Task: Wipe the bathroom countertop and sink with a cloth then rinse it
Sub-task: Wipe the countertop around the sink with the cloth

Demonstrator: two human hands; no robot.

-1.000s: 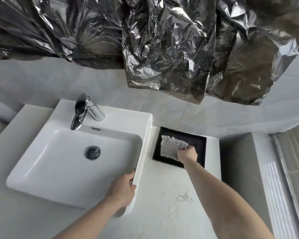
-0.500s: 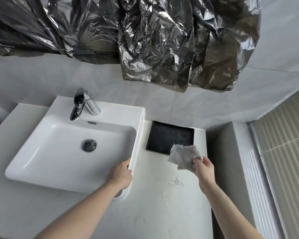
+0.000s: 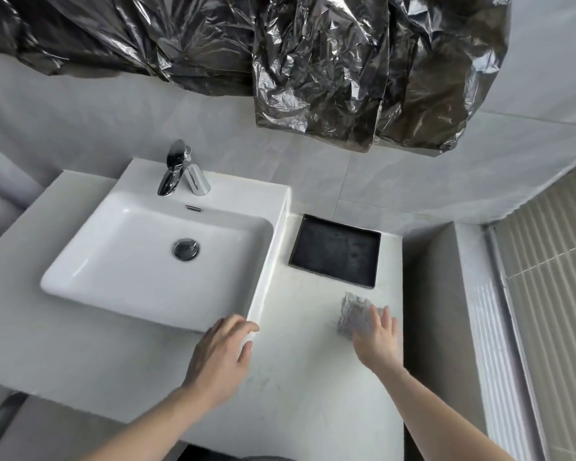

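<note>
A: Where is the cloth (image 3: 353,316) right now?

B: It lies flat on the white tabletop (image 3: 300,387), under the fingers of the right hand (image 3: 378,337). The fingers are straight and spread, pressing down on the near part of the cloth; nothing is curled round it. The far corner of the cloth sticks out beyond the fingertips.

A: And the left hand (image 3: 222,356)?

B: It rests at the near right corner of the sink (image 3: 153,257), fingers relaxed and a little apart, their tips touching the basin's rim. It holds nothing.

A: What lies beyond the right hand?

B: A black tray (image 3: 335,251), just past the cloth and not touching it, sitting on the tabletop between the sink's side wall and the grey wall ledge.

A: Beyond the left hand?

B: The basin itself, with the round chrome drain (image 3: 186,249) in its floor and the chrome faucet (image 3: 177,169) at the far rim. Crumpled dark plastic sheeting (image 3: 346,68) hangs on the wall above all of it.

A: Anything between the two hands?

B: Only bare tabletop with a few faint grey marks.
</note>
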